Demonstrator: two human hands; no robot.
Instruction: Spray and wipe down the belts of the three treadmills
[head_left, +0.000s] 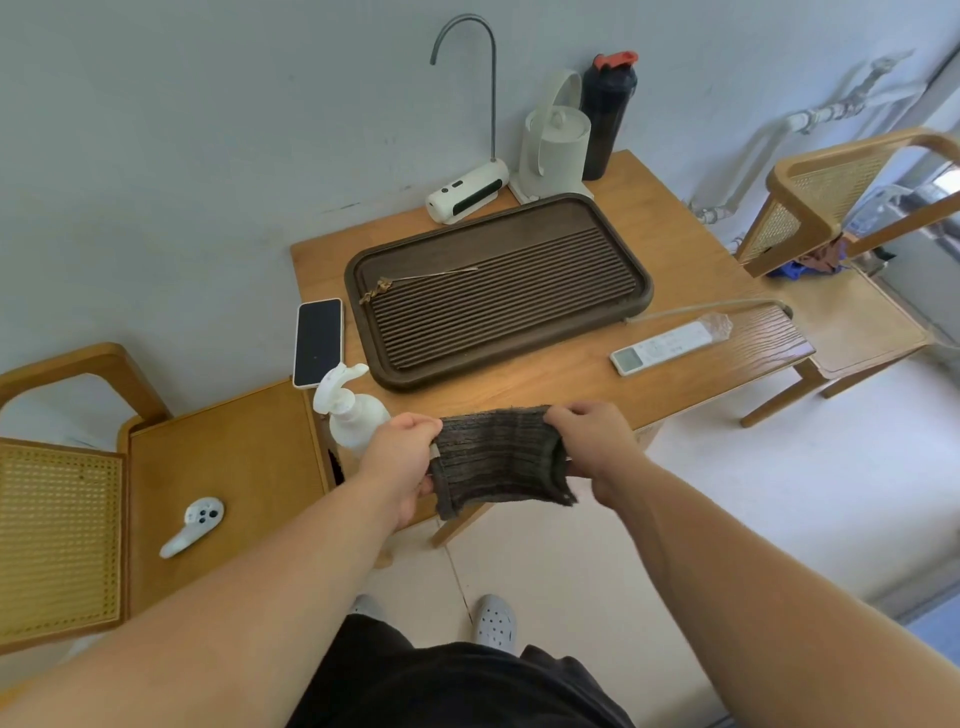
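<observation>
A dark brown ribbed cloth (496, 457) is stretched between my two hands above the front edge of the wooden table (576, 374). My left hand (402, 460) grips its left edge with curled fingers. My right hand (592, 441) pinches its right edge. A white spray bottle (349, 408) stands upright on the table's front left corner, just left of my left hand and partly hidden by it. No treadmill is in view.
A dark slatted tray (498, 291) fills the table's middle. A phone (318, 343) lies at its left, a white remote (670, 345) at its right. A water dispenser (467, 195), kettle (556, 145) and black bottle (605, 114) stand at the back. Wooden chairs flank the table; a white controller (195, 525) lies on the left one.
</observation>
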